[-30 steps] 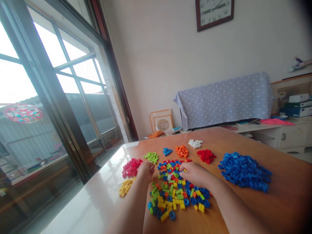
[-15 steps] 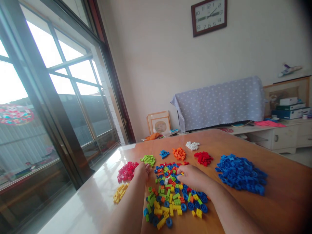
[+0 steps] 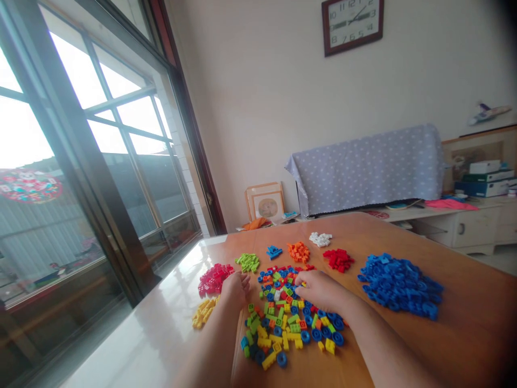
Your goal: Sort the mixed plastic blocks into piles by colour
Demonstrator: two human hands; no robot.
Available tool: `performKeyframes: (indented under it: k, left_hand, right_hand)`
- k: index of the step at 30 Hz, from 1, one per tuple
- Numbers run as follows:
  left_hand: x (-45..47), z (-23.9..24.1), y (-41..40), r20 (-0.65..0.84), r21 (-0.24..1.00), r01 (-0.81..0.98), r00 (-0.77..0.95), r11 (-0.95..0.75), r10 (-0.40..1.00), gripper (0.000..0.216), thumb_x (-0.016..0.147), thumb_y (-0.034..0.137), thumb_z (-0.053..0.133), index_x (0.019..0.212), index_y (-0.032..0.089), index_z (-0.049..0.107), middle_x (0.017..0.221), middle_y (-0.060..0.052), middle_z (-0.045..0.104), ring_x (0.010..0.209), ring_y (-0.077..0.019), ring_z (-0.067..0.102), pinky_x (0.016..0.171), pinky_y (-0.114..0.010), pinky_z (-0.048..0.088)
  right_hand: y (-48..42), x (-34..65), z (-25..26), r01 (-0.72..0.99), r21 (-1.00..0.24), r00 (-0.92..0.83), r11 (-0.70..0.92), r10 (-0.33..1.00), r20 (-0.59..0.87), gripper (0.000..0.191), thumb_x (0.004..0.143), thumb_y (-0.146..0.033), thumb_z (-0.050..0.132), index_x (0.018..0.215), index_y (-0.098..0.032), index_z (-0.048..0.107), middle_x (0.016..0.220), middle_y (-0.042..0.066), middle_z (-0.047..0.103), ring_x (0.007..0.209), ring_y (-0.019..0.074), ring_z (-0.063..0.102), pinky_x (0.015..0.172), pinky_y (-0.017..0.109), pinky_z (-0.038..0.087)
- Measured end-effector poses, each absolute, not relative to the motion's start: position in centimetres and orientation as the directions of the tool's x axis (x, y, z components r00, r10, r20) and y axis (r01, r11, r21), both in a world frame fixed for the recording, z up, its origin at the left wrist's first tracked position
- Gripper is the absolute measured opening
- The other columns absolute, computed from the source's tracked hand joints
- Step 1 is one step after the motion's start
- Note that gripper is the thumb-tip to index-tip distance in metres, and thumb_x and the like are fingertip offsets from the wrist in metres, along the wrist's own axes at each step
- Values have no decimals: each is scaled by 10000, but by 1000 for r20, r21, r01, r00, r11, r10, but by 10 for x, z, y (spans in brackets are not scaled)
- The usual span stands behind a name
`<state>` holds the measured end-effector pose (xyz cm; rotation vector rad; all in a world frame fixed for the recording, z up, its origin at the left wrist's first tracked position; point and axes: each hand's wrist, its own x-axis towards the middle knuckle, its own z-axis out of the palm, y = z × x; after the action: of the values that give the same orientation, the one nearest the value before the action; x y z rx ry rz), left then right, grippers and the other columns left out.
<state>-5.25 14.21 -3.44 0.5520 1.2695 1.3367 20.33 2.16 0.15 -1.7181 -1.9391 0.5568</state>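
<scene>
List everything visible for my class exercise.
mixed bricks: many, multicoloured, centre
pink pile: one, pink, left
yellow pile: one, yellow, near left
lime pile: one, lime, back left
small blue pile: one, blue, back
orange pile: one, orange, back
white pile: one, white, back
red pile: one, red, back right
large blue pile: one, blue, right
table: one, brown, foreground
clock: one, brown frame, wall
cloth: one, bluish, behind table
cabinet: one, white, behind
model plane: one, pale, right
boxes: several, mixed, right
framed pictures: several, brownish, behind
windows: several, clear, left
left grip: one, bare, by pink pile
right grip: one, bare, over mixed bricks
</scene>
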Motion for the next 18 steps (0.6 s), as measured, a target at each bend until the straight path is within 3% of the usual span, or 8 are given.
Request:
performKeyframes:
  k: [9, 14, 18]
  left_hand:
    - [-64, -28, 99, -216, 942, -300, -189, 153, 958, 367, 768, 103, 631, 1128, 160, 590, 952, -102, 705, 830, -169, 704, 755, -276, 516]
    - [-63, -30, 88, -51, 996, -78, -149, 40, 987, 347, 761, 201, 623, 1102, 137, 619, 939, -100, 702, 819, -171, 669, 758, -294, 499]
    - [-54, -29, 80, 100, 979, 176, 0, -99, 995, 299, 777, 281, 613, 1031, 135, 672, 968, -100, 711, 849, -186, 654, 760, -292, 492]
  right_hand:
    - [24, 211, -1, 795, -601, -55, 82, 996, 64, 220, 799, -228, 534, 933, -226, 709, 842, 23, 696, 717, 147, 570, 590, 229, 288]
    - [31, 218, -6, 854, -516, 0, 62, 993, 120, 188, 807, -188, 503, 808, -203, 691, 808, 26, 671, 717, 142, 550, 601, 236, 270]
    - [33, 216, -7, 907, -420, 11, 42, 992, 123, 189, 811, -170, 517, 761, -191, 699, 861, 52, 660, 756, 150, 549, 618, 248, 267]
